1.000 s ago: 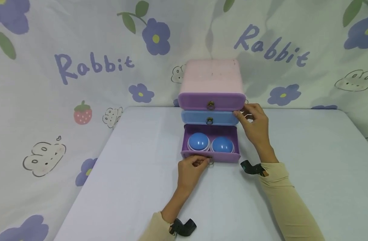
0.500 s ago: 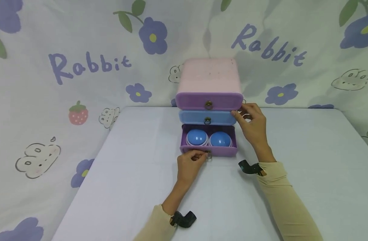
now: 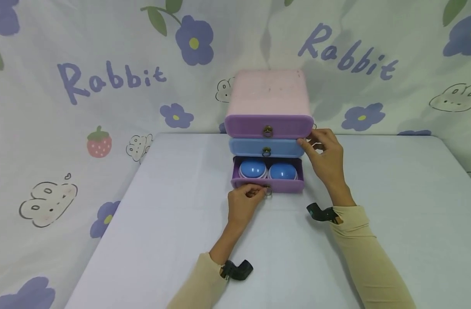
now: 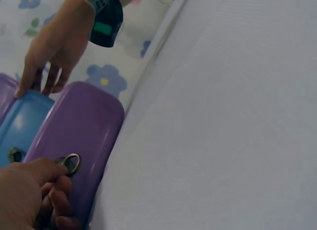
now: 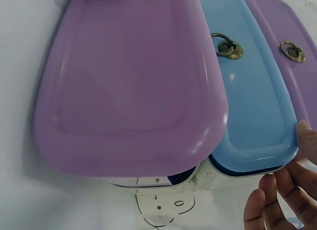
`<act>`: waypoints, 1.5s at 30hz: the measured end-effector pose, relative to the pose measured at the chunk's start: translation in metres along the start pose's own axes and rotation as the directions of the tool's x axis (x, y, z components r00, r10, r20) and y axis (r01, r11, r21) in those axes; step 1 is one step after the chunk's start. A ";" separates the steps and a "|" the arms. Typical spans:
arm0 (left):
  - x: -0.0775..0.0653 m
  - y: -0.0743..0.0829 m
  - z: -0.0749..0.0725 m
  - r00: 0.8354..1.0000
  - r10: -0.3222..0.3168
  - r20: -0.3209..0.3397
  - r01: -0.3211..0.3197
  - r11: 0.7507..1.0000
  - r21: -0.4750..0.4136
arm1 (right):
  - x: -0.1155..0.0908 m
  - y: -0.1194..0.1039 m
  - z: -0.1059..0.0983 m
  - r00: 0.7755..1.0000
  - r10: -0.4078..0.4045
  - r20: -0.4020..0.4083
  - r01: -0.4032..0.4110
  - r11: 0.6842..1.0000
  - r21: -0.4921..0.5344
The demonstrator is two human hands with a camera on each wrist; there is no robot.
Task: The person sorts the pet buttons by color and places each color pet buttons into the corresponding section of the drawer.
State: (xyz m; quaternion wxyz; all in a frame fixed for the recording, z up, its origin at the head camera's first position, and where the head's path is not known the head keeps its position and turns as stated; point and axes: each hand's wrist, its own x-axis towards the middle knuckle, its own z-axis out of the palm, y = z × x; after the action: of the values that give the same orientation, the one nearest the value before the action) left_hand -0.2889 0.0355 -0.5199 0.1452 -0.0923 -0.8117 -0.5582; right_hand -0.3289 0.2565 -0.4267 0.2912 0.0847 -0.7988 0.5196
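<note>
A small drawer cabinet (image 3: 269,92) with a pink top stands against the backdrop. Its top drawer (image 3: 289,127) is purple and its middle drawer (image 3: 285,147) blue, both pushed in. The purple bottom drawer (image 3: 291,186) is pulled partly out and holds two glossy blue domes (image 3: 252,169) with white rims. My left hand (image 3: 243,204) pinches the bottom drawer's brass ring pull (image 4: 74,163) between thumb and fingers. At the cabinet's right side my right hand (image 3: 329,161) holds the blue drawer's corner, thumb on the front edge and fingers bent behind it.
A white cloth covers the table (image 3: 173,257). Behind it hangs a printed backdrop (image 3: 116,38) with flowers, rabbits and lettering. A black wrist camera (image 3: 237,270) sits on the left wrist and another black wrist camera (image 3: 321,213) on the right.
The bottom drawer has slid inward toward the cabinet, my left hand moving forward with its ring pull. Less of the blue domes shows. My right hand stays at the cabinet's side.
</note>
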 end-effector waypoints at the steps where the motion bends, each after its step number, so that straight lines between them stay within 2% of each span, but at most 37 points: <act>1: 0.001 -0.001 0.001 1.000 0.004 -0.002 -0.004 1.000 -0.002 | 0.001 0.006 0.000 1.000 0.001 0.001 -0.001 1.000 -0.002; 4: 0.004 -0.002 0.002 1.000 0.013 -0.006 -0.013 1.000 -0.014 | 0.003 0.026 0.002 1.000 0.005 0.000 -0.005 1.000 -0.006; 8: 0.007 -0.003 0.003 1.000 0.023 -0.011 -0.024 0.999 -0.031 | 0.003 0.026 0.004 1.000 0.012 -0.002 -0.012 1.000 -0.002; 16: 0.016 -0.005 0.004 1.000 0.010 -0.009 -0.010 0.999 -0.036 | 0.000 -0.006 0.003 1.000 0.004 0.000 -0.004 1.000 0.013; 20: 0.021 -0.006 0.006 1.000 -0.004 -0.009 0.003 0.999 -0.034 | 0.001 -0.011 0.002 1.000 0.009 -0.001 -0.009 1.000 0.000; 23: 0.025 -0.007 0.007 1.000 -0.009 -0.011 0.008 0.999 -0.035 | 0.001 -0.006 0.002 1.000 0.007 -0.005 -0.007 1.000 -0.005; 31: 0.033 -0.010 0.009 1.000 -0.025 -0.009 0.025 0.999 -0.033 | 0.006 0.023 0.004 1.000 0.012 -0.007 -0.012 1.000 0.005; 39: 0.041 -0.009 0.011 1.000 -0.015 -0.016 0.015 1.000 -0.013 | 0.006 0.026 0.003 1.000 0.003 -0.003 -0.003 1.000 -0.006; 45: 0.047 -0.010 0.013 1.000 -0.016 -0.004 0.016 0.999 -0.034 | 0.006 0.026 0.002 1.000 0.008 -0.004 -0.008 1.000 0.000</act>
State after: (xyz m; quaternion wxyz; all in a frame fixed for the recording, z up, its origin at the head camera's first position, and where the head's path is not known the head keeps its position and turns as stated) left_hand -0.3380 0.0431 -0.5171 0.1409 -0.0868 -0.8026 -0.5731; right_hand -0.3459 0.2671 -0.4450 0.2905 0.0804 -0.7986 0.5210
